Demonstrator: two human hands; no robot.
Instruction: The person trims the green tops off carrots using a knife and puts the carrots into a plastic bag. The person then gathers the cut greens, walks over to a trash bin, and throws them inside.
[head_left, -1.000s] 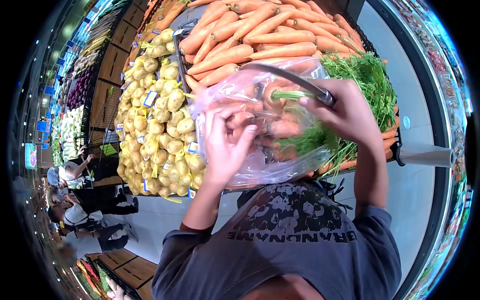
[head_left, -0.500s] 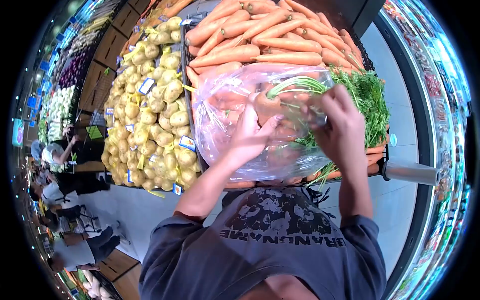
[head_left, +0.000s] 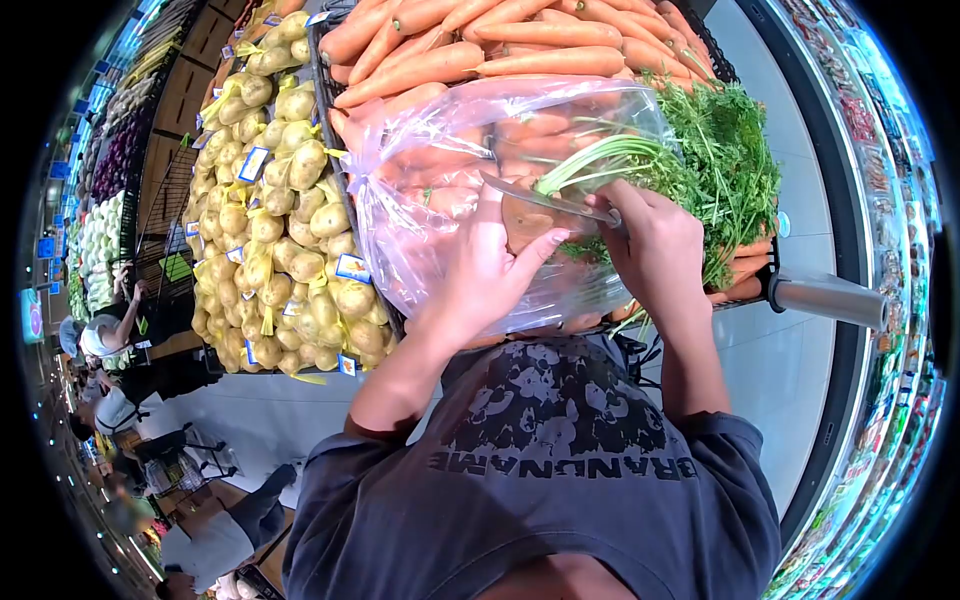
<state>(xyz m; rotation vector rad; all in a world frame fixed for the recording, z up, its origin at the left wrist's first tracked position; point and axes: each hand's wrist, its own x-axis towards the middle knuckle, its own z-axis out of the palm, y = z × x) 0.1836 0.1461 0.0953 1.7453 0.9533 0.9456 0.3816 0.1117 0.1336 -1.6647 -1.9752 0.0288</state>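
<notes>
My left hand (head_left: pixel 492 255) is closed around a carrot (head_left: pixel 524 225), thumb at its near side and the leafy stems (head_left: pixel 605 155) pointing right. My right hand (head_left: pixel 650 235) grips a knife (head_left: pixel 552 201) by its handle. The blade lies across the carrot's top, close to where the stems begin; whether it has cut in I cannot tell. Beneath both hands a clear plastic bag (head_left: pixel 400 235) with carrots in it rests on the display. A heap of green carrot tops (head_left: pixel 725 150) lies right of my right hand.
Loose carrots (head_left: pixel 550 62) are piled beyond the bag. Yellow-netted potatoes (head_left: pixel 290 230) fill the stand at left. A roll of plastic bags (head_left: pixel 830 300) juts out at right, near a lit shelf case (head_left: pixel 890 250). Other people and a shopping cart (head_left: pixel 185 450) are at far left.
My right hand was blurred by motion at the stems; now it is steadier and the knife blade shows across the carrot's top. The head view has shifted slightly.
</notes>
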